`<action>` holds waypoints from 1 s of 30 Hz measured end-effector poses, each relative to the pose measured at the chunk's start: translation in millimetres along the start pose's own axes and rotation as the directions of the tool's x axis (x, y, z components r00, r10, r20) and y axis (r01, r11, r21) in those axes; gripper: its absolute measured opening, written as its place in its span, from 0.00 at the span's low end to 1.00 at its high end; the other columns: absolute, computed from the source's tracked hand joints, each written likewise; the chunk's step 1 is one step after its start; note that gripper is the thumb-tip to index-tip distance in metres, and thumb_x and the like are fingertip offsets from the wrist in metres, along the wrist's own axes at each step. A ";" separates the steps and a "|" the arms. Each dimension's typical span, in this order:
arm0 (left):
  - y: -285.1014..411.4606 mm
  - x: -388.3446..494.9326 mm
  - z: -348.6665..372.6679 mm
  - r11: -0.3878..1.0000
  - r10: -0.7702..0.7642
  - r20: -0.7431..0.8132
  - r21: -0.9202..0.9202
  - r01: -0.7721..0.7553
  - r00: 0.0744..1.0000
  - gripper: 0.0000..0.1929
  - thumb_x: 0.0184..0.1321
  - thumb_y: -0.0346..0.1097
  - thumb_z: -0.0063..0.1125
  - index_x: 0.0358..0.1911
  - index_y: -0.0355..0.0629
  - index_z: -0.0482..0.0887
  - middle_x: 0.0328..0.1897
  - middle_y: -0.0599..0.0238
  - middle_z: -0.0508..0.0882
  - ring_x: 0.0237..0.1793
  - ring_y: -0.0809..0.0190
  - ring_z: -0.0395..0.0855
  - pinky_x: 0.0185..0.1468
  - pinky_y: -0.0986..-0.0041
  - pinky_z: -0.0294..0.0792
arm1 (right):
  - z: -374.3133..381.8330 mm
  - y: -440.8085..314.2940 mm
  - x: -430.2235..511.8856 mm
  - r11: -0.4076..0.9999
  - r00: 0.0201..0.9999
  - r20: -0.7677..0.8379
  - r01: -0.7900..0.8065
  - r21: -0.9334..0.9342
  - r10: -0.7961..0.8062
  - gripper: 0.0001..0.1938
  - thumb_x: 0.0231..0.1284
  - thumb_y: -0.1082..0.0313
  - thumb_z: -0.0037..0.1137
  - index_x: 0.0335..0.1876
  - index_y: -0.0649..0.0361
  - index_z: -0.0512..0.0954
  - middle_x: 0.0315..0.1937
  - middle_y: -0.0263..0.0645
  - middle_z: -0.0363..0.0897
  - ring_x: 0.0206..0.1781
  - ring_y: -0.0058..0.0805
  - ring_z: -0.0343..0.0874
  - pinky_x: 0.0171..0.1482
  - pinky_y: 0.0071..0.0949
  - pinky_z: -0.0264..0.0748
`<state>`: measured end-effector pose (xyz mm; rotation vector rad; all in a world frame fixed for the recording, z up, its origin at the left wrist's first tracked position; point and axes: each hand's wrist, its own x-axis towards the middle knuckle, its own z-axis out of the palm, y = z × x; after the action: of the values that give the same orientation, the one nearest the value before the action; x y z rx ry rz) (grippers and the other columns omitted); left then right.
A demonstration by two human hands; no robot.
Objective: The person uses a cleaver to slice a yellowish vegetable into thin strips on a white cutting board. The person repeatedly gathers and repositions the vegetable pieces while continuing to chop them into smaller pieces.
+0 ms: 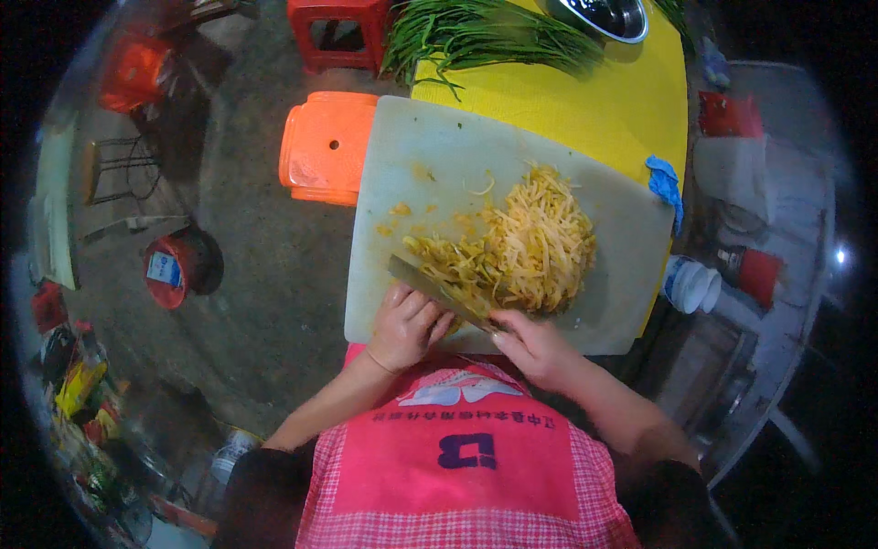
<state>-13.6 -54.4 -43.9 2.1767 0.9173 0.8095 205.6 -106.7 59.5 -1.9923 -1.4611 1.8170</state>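
My right hand (531, 346) grips the handle end of a cleaver (439, 291), whose broad blade slants up to the left across the near part of a pale cutting board (425, 151). Close behind the blade, my left hand (406, 326) has its fingers curled down on a yellowish vegetable piece (454, 325), mostly hidden beneath them. On the blade's far side lie olive-yellow cut vegetable strips (456, 257). They run into a larger heap of pale shredded vegetable (542, 240) right of the board's middle. Small scraps (400, 208) are scattered to the left.
Beyond the board, a yellow tabletop (590, 113) carries long green stalks (487, 38), a metal bowl (610, 17) and a blue cloth (664, 185). An orange plastic stool (329, 151) adjoins the board's left edge. A red bucket (167, 271) stands on the floor, farther left.
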 end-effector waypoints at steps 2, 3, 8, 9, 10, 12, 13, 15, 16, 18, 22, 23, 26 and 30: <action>0.3 -1.0 0.9 1.000 -0.011 0.000 -0.014 0.011 1.000 0.11 0.47 0.32 0.71 0.35 0.43 0.85 0.39 0.62 0.83 0.47 0.49 0.79 0.54 0.62 0.73 | -1.2 3.0 -9.0 0.999 0.999 -0.052 -0.004 0.052 0.007 0.21 0.73 0.57 0.46 0.63 0.62 0.69 0.42 0.57 0.81 0.48 0.54 0.82 0.50 0.43 0.75; 0.5 -1.1 2.0 1.000 -0.017 -0.010 -0.010 0.017 1.000 0.11 0.47 0.32 0.71 0.35 0.43 0.85 0.39 0.62 0.83 0.47 0.49 0.79 0.54 0.61 0.73 | -0.9 4.0 -9.7 0.998 0.998 -0.057 0.041 0.042 -0.039 0.21 0.73 0.57 0.46 0.63 0.62 0.69 0.43 0.57 0.81 0.48 0.54 0.82 0.50 0.43 0.75; -0.4 -0.1 2.4 1.000 0.006 -0.019 0.028 -0.006 1.000 0.11 0.46 0.32 0.71 0.35 0.43 0.85 0.39 0.62 0.82 0.47 0.50 0.79 0.52 0.62 0.73 | 9.7 -0.7 17.6 0.998 0.998 -0.029 0.053 0.025 -0.052 0.24 0.73 0.50 0.46 0.64 0.60 0.70 0.48 0.60 0.81 0.52 0.57 0.81 0.53 0.46 0.76; -0.7 0.2 1.7 1.000 0.013 -0.022 0.027 -0.012 1.000 0.12 0.46 0.32 0.71 0.35 0.43 0.85 0.39 0.62 0.82 0.47 0.50 0.79 0.52 0.62 0.73 | 10.1 -2.3 20.6 0.999 0.999 0.004 -0.033 -0.002 0.033 0.24 0.73 0.50 0.46 0.63 0.60 0.70 0.48 0.60 0.81 0.52 0.57 0.81 0.53 0.46 0.76; -0.2 0.2 1.5 1.000 0.020 -0.011 0.024 -0.020 1.000 0.12 0.46 0.32 0.71 0.35 0.43 0.85 0.39 0.62 0.82 0.47 0.50 0.79 0.51 0.62 0.74 | 7.9 -3.2 18.3 0.999 0.999 0.013 -0.049 0.005 0.049 0.24 0.73 0.50 0.46 0.63 0.60 0.70 0.48 0.60 0.81 0.52 0.58 0.81 0.53 0.46 0.76; -0.4 -0.1 0.5 1.000 0.003 -0.007 0.031 -0.003 1.000 0.12 0.46 0.32 0.71 0.35 0.43 0.85 0.39 0.63 0.83 0.48 0.50 0.79 0.52 0.63 0.74 | 2.5 -3.6 8.4 0.997 0.998 0.025 -0.063 0.044 0.062 0.24 0.73 0.50 0.46 0.62 0.61 0.71 0.48 0.59 0.81 0.52 0.58 0.80 0.53 0.46 0.76; 0.3 -0.9 0.3 0.999 0.004 -0.013 0.034 -0.003 1.000 0.12 0.46 0.32 0.71 0.35 0.43 0.85 0.39 0.63 0.83 0.48 0.50 0.79 0.52 0.63 0.74 | -2.5 -2.5 -4.8 0.994 0.997 0.029 -0.070 0.083 0.068 0.24 0.73 0.49 0.46 0.62 0.61 0.71 0.47 0.59 0.81 0.51 0.58 0.81 0.52 0.47 0.76; 0.6 -1.7 1.5 1.000 -0.017 -0.014 0.008 0.017 1.000 0.12 0.46 0.32 0.71 0.35 0.43 0.85 0.39 0.63 0.83 0.48 0.51 0.79 0.52 0.64 0.74 | -4.2 0.8 -10.9 0.991 0.994 0.040 -0.102 0.084 0.099 0.24 0.73 0.49 0.46 0.61 0.62 0.71 0.47 0.59 0.81 0.50 0.58 0.81 0.52 0.47 0.76; 0.8 -2.1 2.2 0.999 -0.036 -0.004 -0.003 0.036 0.999 0.12 0.46 0.32 0.71 0.35 0.43 0.85 0.39 0.63 0.83 0.48 0.51 0.79 0.53 0.64 0.74 | -2.5 3.0 -9.9 0.991 0.991 0.047 -0.127 0.051 0.125 0.24 0.73 0.49 0.47 0.61 0.62 0.71 0.47 0.59 0.81 0.50 0.57 0.81 0.52 0.46 0.76; 0.9 -2.3 3.2 1.000 -0.014 -0.015 0.012 0.014 1.000 0.13 0.46 0.32 0.71 0.36 0.43 0.85 0.40 0.63 0.83 0.48 0.51 0.79 0.53 0.64 0.74 | 3.6 8.3 -1.0 0.994 0.994 0.026 -0.104 0.018 0.103 0.24 0.73 0.50 0.47 0.61 0.63 0.71 0.46 0.58 0.82 0.50 0.56 0.82 0.52 0.45 0.77; 1.0 -1.1 0.4 1.000 0.014 -0.021 0.022 -0.013 1.000 0.15 0.46 0.33 0.71 0.39 0.43 0.85 0.43 0.63 0.83 0.49 0.51 0.79 0.54 0.63 0.73 | 22.4 18.0 32.7 0.993 0.998 -0.053 0.026 0.117 -0.020 0.23 0.74 0.52 0.47 0.61 0.63 0.71 0.42 0.55 0.82 0.46 0.52 0.83 0.49 0.41 0.78; 2.1 -1.1 -0.4 1.000 -0.006 0.006 0.014 0.006 1.000 0.15 0.46 0.33 0.71 0.40 0.43 0.85 0.43 0.62 0.83 0.50 0.51 0.79 0.55 0.63 0.73 | 24.3 20.7 34.1 0.989 0.999 -0.043 -0.001 0.147 0.008 0.22 0.74 0.52 0.47 0.61 0.63 0.71 0.41 0.55 0.83 0.44 0.51 0.84 0.47 0.40 0.78; 2.4 -0.3 -4.3 1.000 -0.004 -0.001 -0.022 0.003 1.000 0.16 0.47 0.33 0.71 0.42 0.44 0.85 0.44 0.62 0.82 0.51 0.50 0.78 0.56 0.62 0.73 | 25.3 25.2 27.9 0.931 0.990 -0.008 -0.128 0.342 0.139 0.23 0.74 0.53 0.47 0.62 0.65 0.70 0.34 0.50 0.81 0.35 0.43 0.81 0.41 0.38 0.76; 4.5 -3.6 -7.9 0.999 -0.034 -0.009 -0.034 0.034 0.999 0.17 0.47 0.33 0.71 0.42 0.44 0.84 0.43 0.61 0.81 0.52 0.48 0.77 0.56 0.60 0.72 | 17.6 24.1 0.7 0.962 0.999 -0.042 -0.015 0.273 0.027 0.21 0.76 0.59 0.43 0.66 0.63 0.68 0.26 0.30 0.70 0.29 0.18 0.68 0.34 0.23 0.70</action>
<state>-19.7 -57.2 -36.8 2.1241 0.9361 0.8144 205.2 -128.4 39.0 -1.9055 -1.1093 1.8510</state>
